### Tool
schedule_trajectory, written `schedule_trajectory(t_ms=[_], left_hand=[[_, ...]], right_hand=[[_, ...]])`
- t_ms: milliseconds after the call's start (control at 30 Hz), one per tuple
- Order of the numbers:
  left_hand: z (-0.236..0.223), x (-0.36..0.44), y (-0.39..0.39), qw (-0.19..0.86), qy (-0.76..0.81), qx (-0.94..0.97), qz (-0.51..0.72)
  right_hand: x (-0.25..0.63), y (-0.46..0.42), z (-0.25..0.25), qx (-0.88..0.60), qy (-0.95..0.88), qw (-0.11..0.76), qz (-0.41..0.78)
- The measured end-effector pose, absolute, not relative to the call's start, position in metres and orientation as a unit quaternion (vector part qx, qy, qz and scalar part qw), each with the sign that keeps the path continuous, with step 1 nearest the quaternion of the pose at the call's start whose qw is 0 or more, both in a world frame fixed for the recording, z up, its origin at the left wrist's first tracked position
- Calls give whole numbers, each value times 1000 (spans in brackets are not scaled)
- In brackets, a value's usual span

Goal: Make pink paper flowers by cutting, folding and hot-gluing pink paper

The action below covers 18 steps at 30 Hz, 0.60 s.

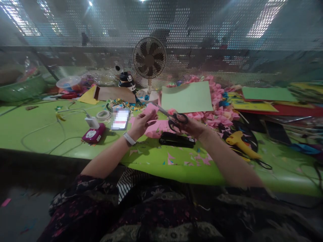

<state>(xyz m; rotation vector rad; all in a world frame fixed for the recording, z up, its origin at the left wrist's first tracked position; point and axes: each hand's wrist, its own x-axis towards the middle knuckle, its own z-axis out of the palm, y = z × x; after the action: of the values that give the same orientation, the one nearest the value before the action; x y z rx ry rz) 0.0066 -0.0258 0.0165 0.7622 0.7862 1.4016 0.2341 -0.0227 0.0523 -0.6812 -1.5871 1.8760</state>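
Note:
My left hand (143,123) pinches a small piece of pink paper (150,109) above the table. In my right hand (191,126) is a pair of scissors (174,117) with black handles, fingers wrapped around the loops. The blades point left toward the pink paper; whether they touch it I cannot tell. Below the scissors lies a black stapler (177,139). More pink paper (157,129) lies flat on the table under my hands. Small pink scraps (171,158) are scattered near the front edge.
A fan (149,58) stands at the back. Green sheets (187,96) rest against a heap of pink paper pieces (219,94). A lit phone (120,119), tape roll (103,115) and purple extension socket (93,133) with cables lie left. A yellow glue gun (242,145) lies right.

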Motion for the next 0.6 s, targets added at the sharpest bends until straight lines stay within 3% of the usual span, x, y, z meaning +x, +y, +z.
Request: schedule_trajectory(t_ms=[267, 600], left_hand=[[19, 6, -25, 630, 345, 327, 614], [18, 5, -27, 629, 326, 362, 605]], right_hand=[[233, -25, 61, -236, -613, 242, 714], [232, -31, 63, -282, -598, 246, 709]])
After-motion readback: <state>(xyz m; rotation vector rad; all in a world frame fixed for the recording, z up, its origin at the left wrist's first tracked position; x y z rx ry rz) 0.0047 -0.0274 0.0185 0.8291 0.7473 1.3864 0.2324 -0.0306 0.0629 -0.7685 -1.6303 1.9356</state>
